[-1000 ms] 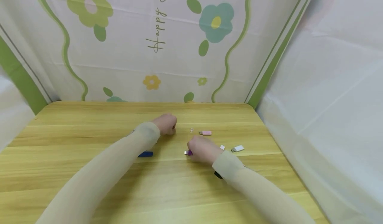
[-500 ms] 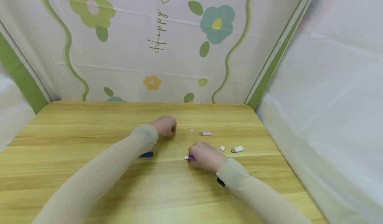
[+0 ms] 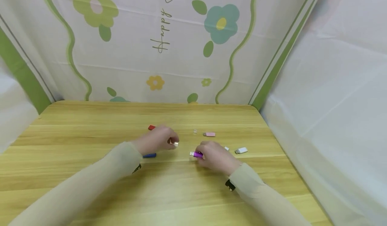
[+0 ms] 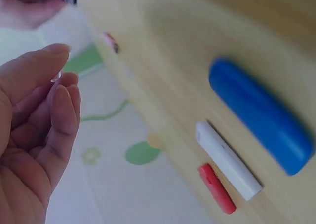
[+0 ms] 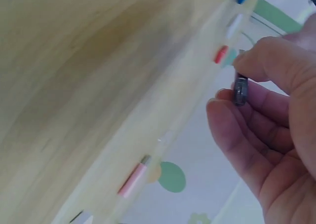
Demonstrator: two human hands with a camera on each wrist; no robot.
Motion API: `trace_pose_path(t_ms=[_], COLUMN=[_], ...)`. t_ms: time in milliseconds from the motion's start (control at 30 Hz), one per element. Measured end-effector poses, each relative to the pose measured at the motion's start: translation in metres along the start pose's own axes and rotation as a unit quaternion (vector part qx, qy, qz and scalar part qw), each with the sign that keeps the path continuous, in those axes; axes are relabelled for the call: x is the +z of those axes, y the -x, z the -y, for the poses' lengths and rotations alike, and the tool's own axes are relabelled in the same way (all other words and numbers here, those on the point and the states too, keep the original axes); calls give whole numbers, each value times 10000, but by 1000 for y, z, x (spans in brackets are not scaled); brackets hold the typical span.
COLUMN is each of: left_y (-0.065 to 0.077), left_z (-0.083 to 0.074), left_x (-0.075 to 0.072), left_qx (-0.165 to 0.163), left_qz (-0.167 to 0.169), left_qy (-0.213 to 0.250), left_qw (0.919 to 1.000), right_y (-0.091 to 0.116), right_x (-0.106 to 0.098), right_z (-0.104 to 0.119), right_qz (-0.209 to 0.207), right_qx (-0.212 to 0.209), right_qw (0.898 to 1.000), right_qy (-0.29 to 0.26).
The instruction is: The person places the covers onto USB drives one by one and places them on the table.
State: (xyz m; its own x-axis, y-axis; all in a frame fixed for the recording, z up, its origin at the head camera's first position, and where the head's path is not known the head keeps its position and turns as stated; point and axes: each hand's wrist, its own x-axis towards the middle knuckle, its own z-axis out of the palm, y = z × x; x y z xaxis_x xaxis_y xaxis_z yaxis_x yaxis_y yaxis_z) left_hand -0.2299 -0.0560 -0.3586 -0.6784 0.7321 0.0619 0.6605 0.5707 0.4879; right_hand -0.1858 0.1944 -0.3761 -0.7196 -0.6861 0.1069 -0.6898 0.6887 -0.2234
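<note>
My right hand (image 3: 216, 157) pinches a purple USB flash drive (image 3: 198, 154) whose metal plug points left. In the right wrist view the drive (image 5: 240, 90) shows as a dark end between thumb and fingers. To its left, my left hand (image 3: 158, 139) pinches a small clear cap (image 3: 176, 144) between thumb and fingertips. The left wrist view shows just a sliver of this clear cap (image 4: 57, 78). A short gap separates the cap from the plug, and both hands are over the table.
Behind the right hand lie a pink flash drive (image 3: 210, 134) and a clear cap (image 3: 195, 131). A white flash drive (image 3: 241, 150) and its white cap (image 3: 226, 148) are at right. Blue (image 4: 261, 116), white (image 4: 228, 160) and red (image 4: 217, 188) sticks lie near the left hand.
My left hand has come nearer and slightly left, bringing the clear cap into sight and uncovering the red stick. The right hand has shifted slightly right, still holding the purple flash drive.
</note>
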Motion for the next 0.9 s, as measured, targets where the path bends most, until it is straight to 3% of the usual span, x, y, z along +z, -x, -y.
trace_pose_path(t_ms=[200,400,600,767,900], left_y=[36,62,73,79,83], left_z=[-18,-35,-49,-58,-63], left_x=[1,1,6,10,11], left_qx=[301,790,1230,1604,1675], left_qz=[-725,-1555,-2088,-2457,-2560], left_qy=[-47,-534,-789,-975,-1084], left_qw=[9969,9832,9670,9510,9459], right_y=[5,8,13,16,19], right_x=[-5,-14,-20,-22,-23], right_z=[11,33,49,58,62], right_qz=[-790,-1331,-1732,-1849,-1887], right_qx=[-666,-1223,-1723,-1873,-1908], right_qw=[9946,9835,9697,9647,9633], right_qy=[33,39,-26,-65,-59])
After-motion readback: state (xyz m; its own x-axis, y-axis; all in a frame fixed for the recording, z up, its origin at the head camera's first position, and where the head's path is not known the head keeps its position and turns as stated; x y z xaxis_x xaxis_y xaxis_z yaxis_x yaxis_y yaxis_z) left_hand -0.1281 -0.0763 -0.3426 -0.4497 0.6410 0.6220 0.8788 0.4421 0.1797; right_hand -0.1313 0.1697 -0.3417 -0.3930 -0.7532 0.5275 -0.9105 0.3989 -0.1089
